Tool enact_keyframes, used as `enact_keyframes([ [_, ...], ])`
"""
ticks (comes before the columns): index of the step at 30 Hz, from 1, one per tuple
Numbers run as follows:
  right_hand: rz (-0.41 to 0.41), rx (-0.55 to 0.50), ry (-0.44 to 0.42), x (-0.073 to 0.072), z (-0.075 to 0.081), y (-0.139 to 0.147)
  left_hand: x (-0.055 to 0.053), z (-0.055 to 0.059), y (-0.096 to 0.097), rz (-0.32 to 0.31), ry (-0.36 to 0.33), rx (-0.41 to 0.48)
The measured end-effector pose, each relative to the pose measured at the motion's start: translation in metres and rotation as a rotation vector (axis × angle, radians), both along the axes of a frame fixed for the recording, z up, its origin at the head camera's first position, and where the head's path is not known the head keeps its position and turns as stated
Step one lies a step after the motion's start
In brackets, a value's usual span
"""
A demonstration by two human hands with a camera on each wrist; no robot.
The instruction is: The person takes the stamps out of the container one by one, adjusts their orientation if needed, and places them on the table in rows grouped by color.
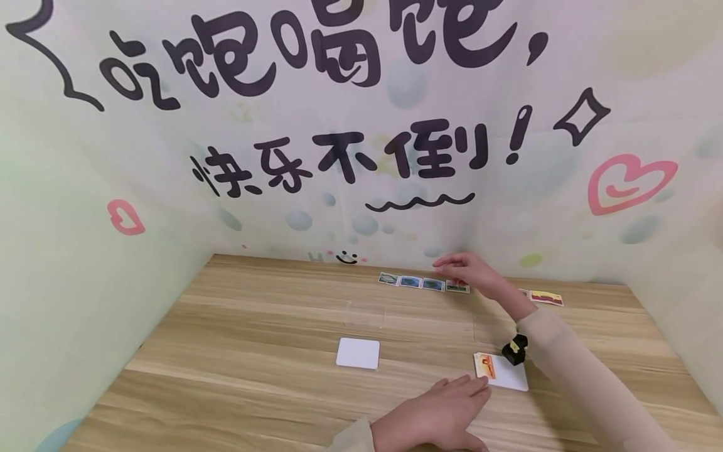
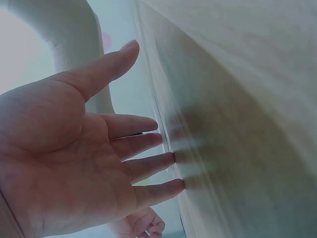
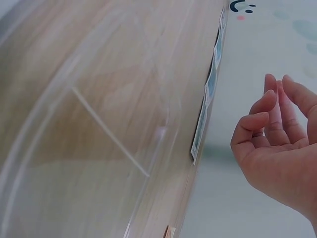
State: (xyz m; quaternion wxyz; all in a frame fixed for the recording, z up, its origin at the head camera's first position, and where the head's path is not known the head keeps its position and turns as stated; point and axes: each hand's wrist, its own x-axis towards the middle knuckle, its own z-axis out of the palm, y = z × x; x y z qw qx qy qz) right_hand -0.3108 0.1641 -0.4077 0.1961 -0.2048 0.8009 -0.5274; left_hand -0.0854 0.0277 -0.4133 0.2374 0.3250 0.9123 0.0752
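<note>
My left hand (image 1: 437, 411) is low over the table with its fingers straight. Its fingertips reach the near edge of a white card stack (image 1: 511, 375), on which lies a small orange picture stamp (image 1: 486, 366). In the left wrist view the palm of that hand (image 2: 74, 158) holds nothing. Towards the back wall, my right hand (image 1: 471, 274) hovers above the right end of a row of small stamps (image 1: 410, 282). The right wrist view shows its fingers loosely bent, thumb and forefinger tips close together, with nothing visible between them.
A white card (image 1: 358, 353) lies mid-table. Red-and-yellow stamps (image 1: 546, 298) lie at the back right, partly behind the right forearm. Faint clear plastic (image 3: 109, 134) stands on the wood (image 1: 226, 351). A printed cloth wall (image 1: 339, 220) closes the back.
</note>
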Motion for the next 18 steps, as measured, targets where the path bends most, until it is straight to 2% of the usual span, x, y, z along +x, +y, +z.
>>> enact_keyframes([
  [11, -0.045, -0.004, 0.022, 0.006, -0.002, 0.008, 0.003, -0.001, 0.0, -0.007, 0.063, -0.004],
  [18, -0.045, 0.009, 0.025, 0.014, 0.001, 0.012, 0.004, -0.002, 0.0, -0.002, 0.073, -0.013],
])
